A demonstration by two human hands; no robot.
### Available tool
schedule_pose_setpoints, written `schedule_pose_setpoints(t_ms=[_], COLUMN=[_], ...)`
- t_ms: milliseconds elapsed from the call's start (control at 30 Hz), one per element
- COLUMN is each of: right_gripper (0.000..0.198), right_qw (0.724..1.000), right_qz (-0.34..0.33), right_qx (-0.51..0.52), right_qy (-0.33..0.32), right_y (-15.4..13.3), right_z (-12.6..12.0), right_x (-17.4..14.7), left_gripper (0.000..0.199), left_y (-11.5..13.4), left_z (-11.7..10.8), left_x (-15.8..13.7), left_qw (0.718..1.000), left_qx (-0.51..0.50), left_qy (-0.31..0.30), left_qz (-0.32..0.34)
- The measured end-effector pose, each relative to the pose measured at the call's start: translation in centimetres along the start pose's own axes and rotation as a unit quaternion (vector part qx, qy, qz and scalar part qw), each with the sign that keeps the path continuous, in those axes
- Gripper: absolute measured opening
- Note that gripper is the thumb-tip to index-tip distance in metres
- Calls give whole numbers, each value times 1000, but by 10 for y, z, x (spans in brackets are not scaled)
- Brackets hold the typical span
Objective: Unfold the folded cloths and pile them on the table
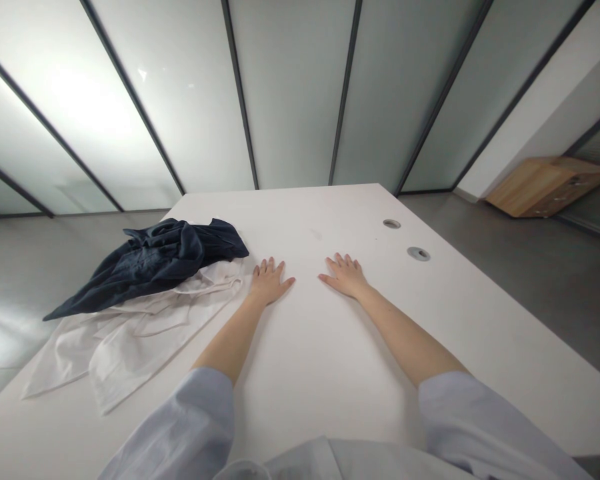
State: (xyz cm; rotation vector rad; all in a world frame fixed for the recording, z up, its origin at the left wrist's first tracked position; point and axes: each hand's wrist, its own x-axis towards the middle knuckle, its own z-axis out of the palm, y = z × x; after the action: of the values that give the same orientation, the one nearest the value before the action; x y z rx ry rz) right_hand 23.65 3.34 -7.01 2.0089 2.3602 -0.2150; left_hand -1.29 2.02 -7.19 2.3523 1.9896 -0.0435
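Observation:
My left hand (pixel 269 283) lies flat on the white table (pixel 325 373), fingers spread and nothing in it. Just to its left is a white garment (pixel 145 330), spread out loosely with folds. A crumpled dark navy garment (pixel 165 260) rests partly on top of the white one, with one pointed end reaching past the table's left edge. My right hand (pixel 347 276) also lies palm down with its fingers apart, holding nothing. Bare tabletop separates the two hands.
Two round cable grommets (pixel 391 224) are set in the table toward its right edge. Frosted glass panels (pixel 290 93) with dark frames stand behind the table. A wooden cabinet (pixel 535 188) is on the grey floor (pixel 480 247) at the right.

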Motion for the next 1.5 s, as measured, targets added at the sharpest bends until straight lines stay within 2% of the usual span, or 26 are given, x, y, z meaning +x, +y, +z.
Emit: schedule_pose_setpoints(t_ms=[1500], right_gripper=[81], right_qw=[1000], right_qz=[-5], right_qx=[-1], right_qy=[0], right_y=[3], right_z=[2], right_x=[2], left_gripper=[78], left_y=[0], left_z=[2], left_x=[0], left_qw=[1000], left_qx=[-10], left_qy=[7], left_qz=[1])
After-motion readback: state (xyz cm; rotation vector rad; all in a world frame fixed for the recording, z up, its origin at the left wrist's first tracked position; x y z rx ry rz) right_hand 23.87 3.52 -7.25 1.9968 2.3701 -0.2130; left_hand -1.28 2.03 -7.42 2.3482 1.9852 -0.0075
